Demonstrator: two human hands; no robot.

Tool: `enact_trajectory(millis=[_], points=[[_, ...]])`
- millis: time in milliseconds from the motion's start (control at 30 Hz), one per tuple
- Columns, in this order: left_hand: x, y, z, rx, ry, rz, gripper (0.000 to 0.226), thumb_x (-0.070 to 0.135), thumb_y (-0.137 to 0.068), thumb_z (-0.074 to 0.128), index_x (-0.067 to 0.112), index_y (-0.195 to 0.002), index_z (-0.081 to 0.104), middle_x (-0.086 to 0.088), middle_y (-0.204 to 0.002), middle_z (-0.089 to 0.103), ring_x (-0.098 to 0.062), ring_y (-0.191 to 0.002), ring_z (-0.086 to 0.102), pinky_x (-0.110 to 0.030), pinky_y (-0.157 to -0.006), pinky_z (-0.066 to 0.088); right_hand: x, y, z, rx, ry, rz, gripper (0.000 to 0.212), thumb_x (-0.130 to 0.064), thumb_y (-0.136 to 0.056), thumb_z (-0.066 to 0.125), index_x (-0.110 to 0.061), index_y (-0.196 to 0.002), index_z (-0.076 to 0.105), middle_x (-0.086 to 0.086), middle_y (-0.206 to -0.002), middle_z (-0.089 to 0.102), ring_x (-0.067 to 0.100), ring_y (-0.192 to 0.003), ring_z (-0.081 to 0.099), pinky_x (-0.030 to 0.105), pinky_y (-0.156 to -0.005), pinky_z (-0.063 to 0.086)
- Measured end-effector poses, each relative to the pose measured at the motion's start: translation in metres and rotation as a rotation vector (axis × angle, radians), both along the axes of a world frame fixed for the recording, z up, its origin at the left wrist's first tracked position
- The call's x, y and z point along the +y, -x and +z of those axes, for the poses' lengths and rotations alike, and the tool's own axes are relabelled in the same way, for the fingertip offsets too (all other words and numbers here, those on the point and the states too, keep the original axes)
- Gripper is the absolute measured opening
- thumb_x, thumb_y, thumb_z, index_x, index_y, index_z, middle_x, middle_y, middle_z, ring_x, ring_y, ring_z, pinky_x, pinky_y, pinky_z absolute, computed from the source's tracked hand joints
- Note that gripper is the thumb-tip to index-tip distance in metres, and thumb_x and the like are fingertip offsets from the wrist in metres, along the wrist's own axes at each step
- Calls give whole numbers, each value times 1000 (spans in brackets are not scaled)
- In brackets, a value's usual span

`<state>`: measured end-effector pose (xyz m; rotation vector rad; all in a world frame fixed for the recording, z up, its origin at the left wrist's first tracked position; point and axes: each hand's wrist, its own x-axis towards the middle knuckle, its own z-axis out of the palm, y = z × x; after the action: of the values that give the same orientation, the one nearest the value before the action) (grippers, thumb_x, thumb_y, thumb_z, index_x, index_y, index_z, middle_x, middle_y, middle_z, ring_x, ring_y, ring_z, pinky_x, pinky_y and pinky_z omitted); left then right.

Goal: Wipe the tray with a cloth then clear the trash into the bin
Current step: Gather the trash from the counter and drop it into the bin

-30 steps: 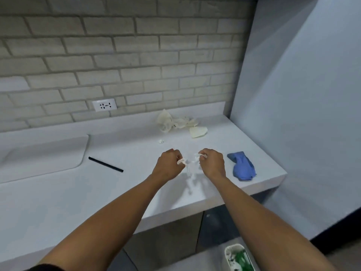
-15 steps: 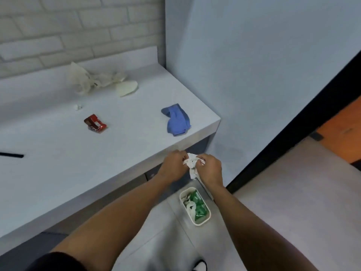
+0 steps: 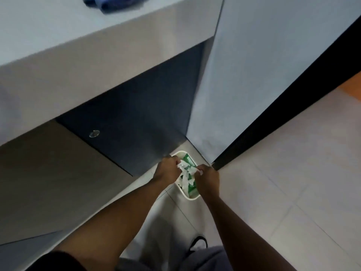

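Both hands are reaching down over the white bin (image 3: 188, 196) on the floor, left hand (image 3: 167, 169) and right hand (image 3: 208, 178) each pinching an end of crumpled white trash (image 3: 185, 169), its long axis stretching hand to hand above the bin's opening.

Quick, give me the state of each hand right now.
Left hand: closed, pinching the crumpled white paper scrap over the white bin.
Right hand: closed, pinching the same scrap.

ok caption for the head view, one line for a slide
Both hands, left and right, hold crumpled white trash over the bin on the floor.
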<state>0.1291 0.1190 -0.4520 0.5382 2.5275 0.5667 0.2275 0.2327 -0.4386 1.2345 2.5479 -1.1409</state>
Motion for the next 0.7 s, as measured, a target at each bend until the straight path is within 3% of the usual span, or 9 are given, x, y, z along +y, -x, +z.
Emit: enact_trajectory(millis=[133, 233, 367, 533, 700], points=[[24, 11, -102, -14, 24, -52, 26, 15, -92, 56, 18, -115, 69, -7, -116, 68, -27, -108, 65, -30, -89, 52, 9, 3, -98, -75, 82, -62, 31, -9, -87, 52, -13, -107, 74, 8, -96, 75, 23, -82, 70, 31, -81, 57], [34, 15, -169, -58, 24, -46, 41, 10, -93, 55, 16, -134, 56, -12, -126, 61, -31, -114, 60, -33, -91, 48, 15, 5, -164, -150, 81, 11, 35, -15, -87, 56, -13, -121, 67, 7, -112, 71, 24, -99, 67, 24, -88, 49], [26, 14, -210, -76, 33, -117, 59, 7, -91, 52, 23, -147, 42, -10, -137, 54, -31, -122, 55, -41, -100, 50, 15, 13, -200, -248, 2, 123, 43, -19, -90, 58, -19, -133, 58, 5, -122, 66, 24, -112, 61, 28, -92, 47], [21, 15, -179, -79, -2, -89, 47, 14, -89, 59, 24, -135, 54, -7, -129, 59, -28, -116, 59, -36, -98, 50, 12, 19, -163, -225, 6, 149, 44, -19, -88, 56, -28, -131, 61, 3, -124, 66, 24, -113, 62, 29, -94, 48], [13, 14, -65, -37, -39, -95, 28, 23, -92, 63, 24, -120, 66, -6, -117, 67, -27, -106, 65, -34, -91, 55, 1, 21, -50, -170, -30, 240, 36, -18, -88, 51, -28, -116, 70, 4, -109, 71, 26, -101, 65, 28, -83, 49]])
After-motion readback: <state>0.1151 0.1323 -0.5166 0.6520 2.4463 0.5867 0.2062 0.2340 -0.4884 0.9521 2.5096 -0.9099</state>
